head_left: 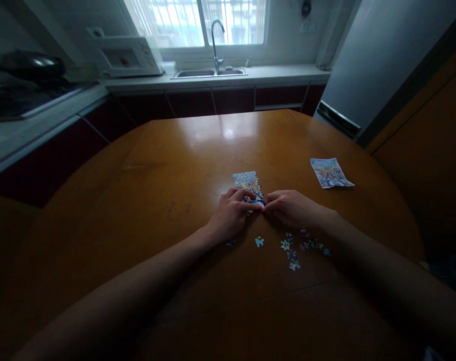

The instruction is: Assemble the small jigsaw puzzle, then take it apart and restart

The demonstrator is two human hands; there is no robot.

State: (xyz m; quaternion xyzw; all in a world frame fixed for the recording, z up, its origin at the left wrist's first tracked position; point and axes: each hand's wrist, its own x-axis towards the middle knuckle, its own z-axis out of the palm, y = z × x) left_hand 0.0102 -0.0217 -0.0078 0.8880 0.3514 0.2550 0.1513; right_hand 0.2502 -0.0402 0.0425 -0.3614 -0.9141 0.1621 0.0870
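Observation:
A partly joined jigsaw puzzle (246, 179) lies flat on the wooden table, its right and lower edges uneven. My left hand (233, 210) rests over the puzzle's lower left, fingers stretched across the pieces. At the lower right edge of the puzzle, my right hand (288, 206) has its fingers pinched together, touching the left fingertips. Whatever sits in that pinch is too small and hidden to make out. Below the hands lies a loose light-blue puzzle piece (259, 242). More loose puzzle pieces (293, 257) are scattered under my right forearm.
A crumpled printed picture sheet (329, 173) lies at the right of the wooden table (168, 165). Dark loose pieces (177, 206) lie to the left. Beyond the table are a sink (198, 73), a microwave (126, 57), a stove with a pan (32, 65) and a fridge (378, 55).

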